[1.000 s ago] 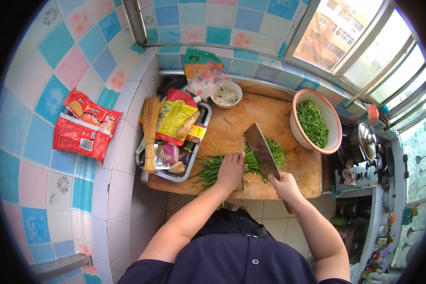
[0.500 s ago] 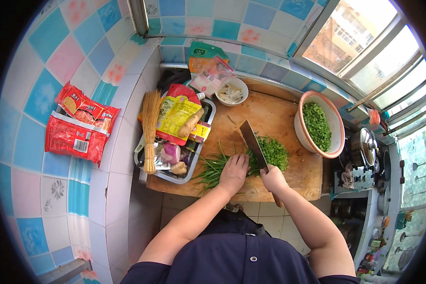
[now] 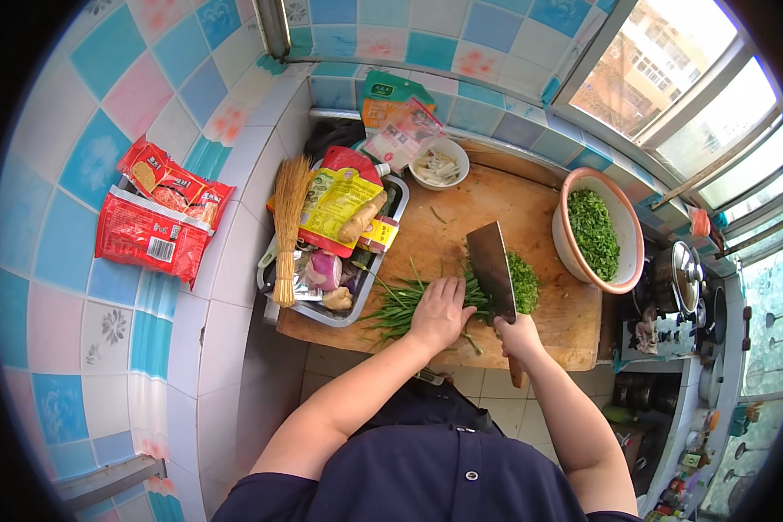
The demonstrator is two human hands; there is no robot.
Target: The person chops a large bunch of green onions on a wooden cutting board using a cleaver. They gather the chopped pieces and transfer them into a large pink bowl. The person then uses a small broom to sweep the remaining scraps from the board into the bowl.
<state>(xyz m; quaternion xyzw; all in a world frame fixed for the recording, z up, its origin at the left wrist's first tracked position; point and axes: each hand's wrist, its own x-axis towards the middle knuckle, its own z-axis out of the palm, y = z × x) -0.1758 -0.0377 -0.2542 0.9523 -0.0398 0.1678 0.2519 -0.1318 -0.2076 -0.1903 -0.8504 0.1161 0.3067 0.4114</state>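
Note:
A bunch of long green chives (image 3: pixel 398 306) lies across the wooden chopping board (image 3: pixel 548 335). My left hand (image 3: pixel 439 313) holds the bunch down, its fingers curved over the stalks and the thumb toward the blade. In my right hand (image 3: pixel 518 337) is a cleaver (image 3: pixel 492 270), gripped by its wooden handle. Its broad blade tilts beside the cut end of the bunch, close to my left fingers. A pile of finely chopped chives (image 3: pixel 523 283) sits right of the blade, partly hidden behind it. Whether the edge touches the board I cannot tell.
A large bowl (image 3: pixel 635 252) of chopped greens stands at the board's right. Behind is a small white bowl (image 3: pixel 464 170) of pale pieces. At left, a tray (image 3: pixel 344 315) holds packets, ginger, an onion and a straw brush (image 3: pixel 289 226). Red packets (image 3: pixel 152 230) lie on the ledge.
The cleaver has turned so more of its blade face shows, covering part of the chopped pile. My left thumb now sticks out toward the blade. The whole view has shifted slightly.

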